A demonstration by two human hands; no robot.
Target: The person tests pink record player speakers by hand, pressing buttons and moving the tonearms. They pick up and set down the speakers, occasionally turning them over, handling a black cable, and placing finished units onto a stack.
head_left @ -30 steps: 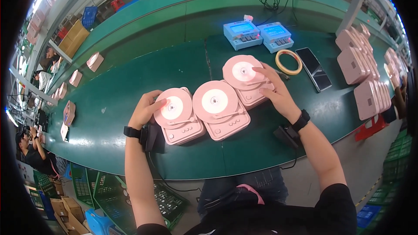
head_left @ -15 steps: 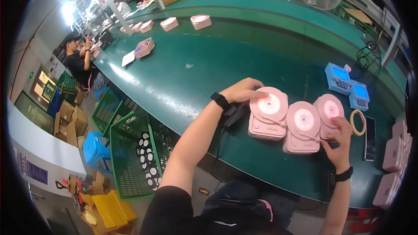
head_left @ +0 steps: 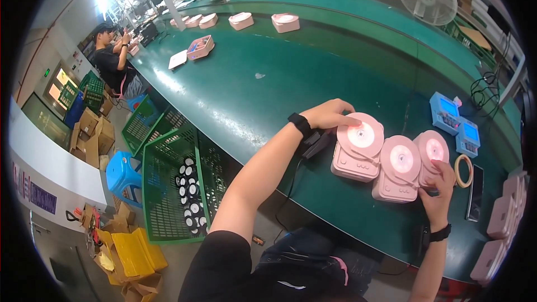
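Three pink record-player-shaped devices stand side by side on the green table, each with a round disc glowing pale at its centre. My left hand (head_left: 331,115) is at the left device (head_left: 358,156), its thumb on the lit disc and its fingers at the far edge, partly hidden. In the middle, the second device (head_left: 397,182) is untouched by either hand. My right hand (head_left: 439,193) grips the right device (head_left: 429,144), a fingertip glowing red over its disc and the thumb at the near side. Black bands circle both wrists.
Two blue boxes with screens (head_left: 446,113), a tape roll (head_left: 463,171) and a phone (head_left: 475,193) lie at right, beside stacked pink cases (head_left: 498,223). More pink devices (head_left: 241,20) line the far side. Green crates (head_left: 173,190) stand left; a person (head_left: 112,61) sits beyond.
The whole view has shifted, so the table and devices appear slightly farther right and lower. Both hands stay on the same two devices.
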